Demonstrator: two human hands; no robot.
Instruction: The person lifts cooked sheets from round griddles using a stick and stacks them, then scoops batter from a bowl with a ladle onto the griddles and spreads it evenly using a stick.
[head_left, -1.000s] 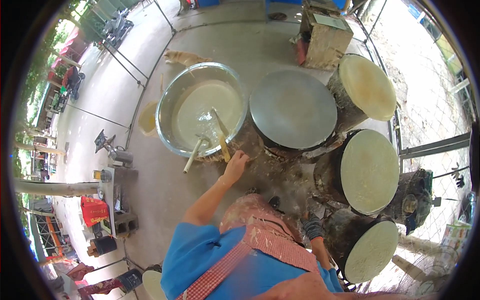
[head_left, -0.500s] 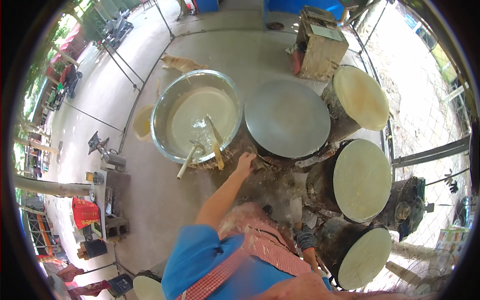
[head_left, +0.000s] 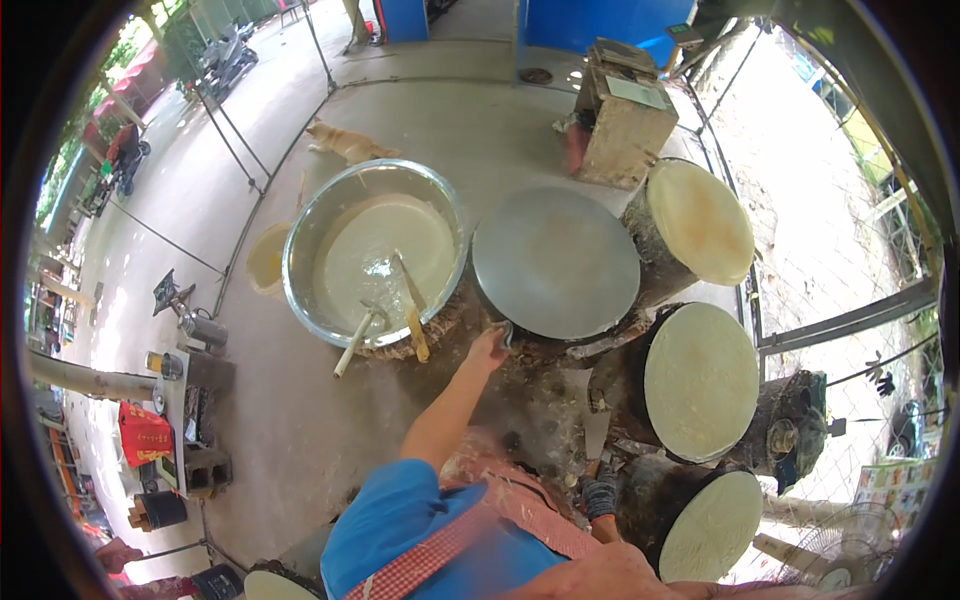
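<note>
My left hand [head_left: 488,352] is closed at the near edge of a bare, round grey griddle [head_left: 556,262]; a small greyish piece shows at its fingertips, too small to name. Lower right, my right hand [head_left: 600,494] wears a dark grey knit glove. It is closed around the wooden handle of a long, flat-bladed spatula [head_left: 597,420], whose blade points away from me. Left of the griddle stands a large metal basin [head_left: 292,285] of pale batter [head_left: 375,255]. A pale-handled tool [head_left: 352,348] and a scraper with a yellowish handle [head_left: 416,335] lean on its near rim.
Three drum stoves on the right carry round griddles covered with pale sheets: a browned one [head_left: 703,222], a middle one [head_left: 702,385] and a near one [head_left: 712,528]. A cat [head_left: 352,142] lies behind the basin. A worn box stand [head_left: 628,125] stands at the back.
The whole view has shifted, so basin and griddles sit lower and further left. My left hand stays at the griddle's edge. More of the spatula blade now shows ahead of my right hand.
</note>
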